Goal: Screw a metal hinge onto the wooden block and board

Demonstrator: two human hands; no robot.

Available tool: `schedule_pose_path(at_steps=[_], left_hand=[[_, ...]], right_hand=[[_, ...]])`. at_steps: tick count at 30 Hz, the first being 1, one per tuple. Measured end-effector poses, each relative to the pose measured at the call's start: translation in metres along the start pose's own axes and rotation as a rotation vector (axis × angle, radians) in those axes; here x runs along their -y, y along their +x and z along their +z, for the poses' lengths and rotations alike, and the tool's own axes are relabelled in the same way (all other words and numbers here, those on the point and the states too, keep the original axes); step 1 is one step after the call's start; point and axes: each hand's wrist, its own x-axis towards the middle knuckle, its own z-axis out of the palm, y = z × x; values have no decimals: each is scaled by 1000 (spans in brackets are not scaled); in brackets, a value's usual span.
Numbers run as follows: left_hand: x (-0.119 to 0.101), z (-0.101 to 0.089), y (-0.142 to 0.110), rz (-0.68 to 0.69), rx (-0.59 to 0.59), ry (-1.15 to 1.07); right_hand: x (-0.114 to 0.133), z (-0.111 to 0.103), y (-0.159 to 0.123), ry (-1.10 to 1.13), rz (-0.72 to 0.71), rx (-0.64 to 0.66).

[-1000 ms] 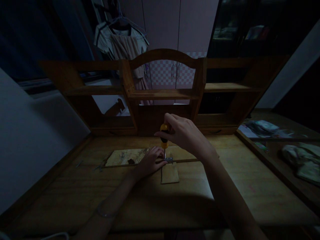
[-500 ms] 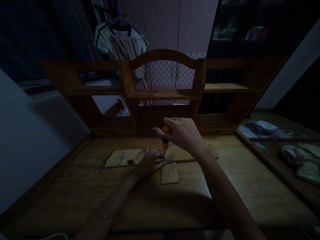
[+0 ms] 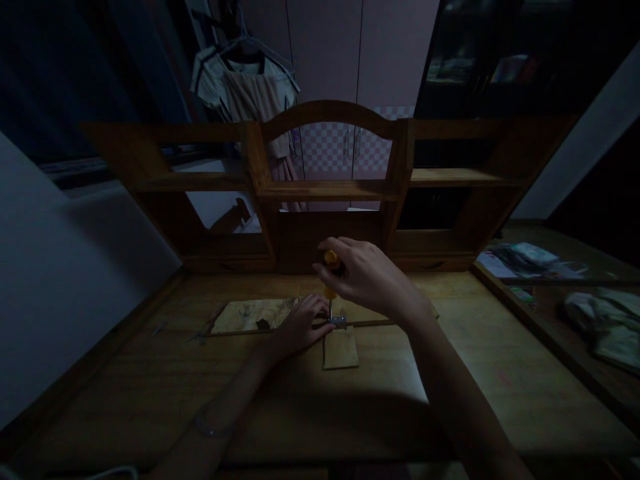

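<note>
One hutch (image 3: 327, 191) behind the screwdriver (image 3: 329, 292)

From here I see the wooden desktop (image 3: 500, 373) lying open to the right of the right hand (image 3: 365, 270). The left hand (image 3: 304, 321) crowds the screwdriver (image 3: 329, 292) from the left; behind, the shelf unit (image 3: 327, 191) stands across, a barrier pierced by openings.

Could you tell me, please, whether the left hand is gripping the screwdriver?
No, the right hand grips the screwdriver, while the left hand is down at the long board.
</note>
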Motion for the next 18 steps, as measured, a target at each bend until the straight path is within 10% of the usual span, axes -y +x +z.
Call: schedule_pose_path(at_steps=[18], left_hand=[[-5, -3, 2, -21, 18, 31]], right_hand=[[-1, 2, 2, -37, -3, 3]])
